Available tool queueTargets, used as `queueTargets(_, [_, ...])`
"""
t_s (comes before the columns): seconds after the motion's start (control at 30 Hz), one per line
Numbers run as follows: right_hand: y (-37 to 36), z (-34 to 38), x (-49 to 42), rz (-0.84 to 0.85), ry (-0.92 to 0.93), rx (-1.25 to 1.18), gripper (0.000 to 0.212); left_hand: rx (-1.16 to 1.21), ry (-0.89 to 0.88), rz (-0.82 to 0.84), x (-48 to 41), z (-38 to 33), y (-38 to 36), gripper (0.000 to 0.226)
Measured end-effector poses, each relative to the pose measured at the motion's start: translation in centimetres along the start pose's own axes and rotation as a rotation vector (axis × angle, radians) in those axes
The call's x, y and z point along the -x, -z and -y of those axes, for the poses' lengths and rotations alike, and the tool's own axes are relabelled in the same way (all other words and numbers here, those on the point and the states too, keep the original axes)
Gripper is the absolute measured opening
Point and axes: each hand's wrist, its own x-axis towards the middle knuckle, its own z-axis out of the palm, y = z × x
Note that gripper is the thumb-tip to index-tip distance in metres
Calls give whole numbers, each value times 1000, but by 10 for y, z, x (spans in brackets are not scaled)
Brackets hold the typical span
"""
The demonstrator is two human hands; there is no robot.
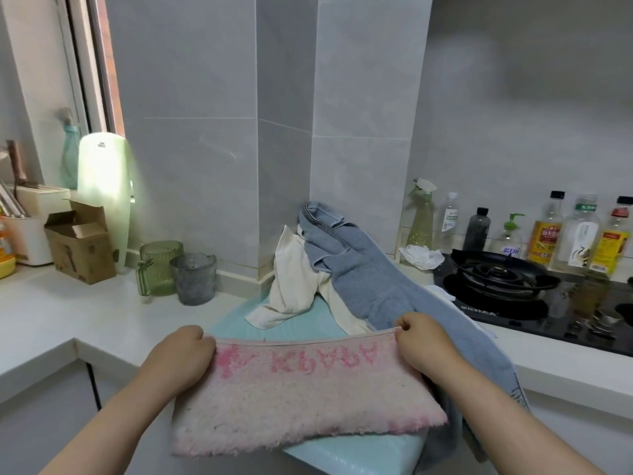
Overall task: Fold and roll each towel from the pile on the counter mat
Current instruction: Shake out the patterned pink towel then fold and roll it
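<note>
From the head view, a fuzzy pale pink towel with darker pink letters [301, 389] lies spread flat on the near part of a light teal counter mat [298, 317]. The mat peeks out behind the towel and under its near right corner. The left hand [181, 354] is curled into a fist on the far left corner of the pink towel and grips it there. Its fingertips are tucked under, so I cannot see them. The right hand [424, 341] pinches the far right corner between its thumb and bent fingers. The far edge is pulled tight between the two hands. Behind the hands, at the back of the mat, sits the pile: a thick blue-grey towel with striped edges [370, 279] on top of a thin cream cloth towel [291, 279]. The blue one leans on the grey tiled wall corner and runs down under the right arm, over the edge of the white counter [68, 313]. To the left stand a green glass mug [159, 269] and a grey glass cup [193, 279] – just beside each other – and an open brown cardboard box [80, 248]. To the right is a black gas stove [507, 279], with a row of bottles behind it.
</note>
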Motion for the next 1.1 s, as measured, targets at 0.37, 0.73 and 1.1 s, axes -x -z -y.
queueTargets(0.37, [-11,7,-14,1,49,361,15,-379,-32,20,-20,-7,-18,16])
queueTargets(0.73, [-12,-5,-4,80,139,354,15,-503,-427,98,-35,6,-17,20])
queueTargets(1.1, [7,-2,-1,3,35,-134,12,54,-331,-45,-33,-13,8,8])
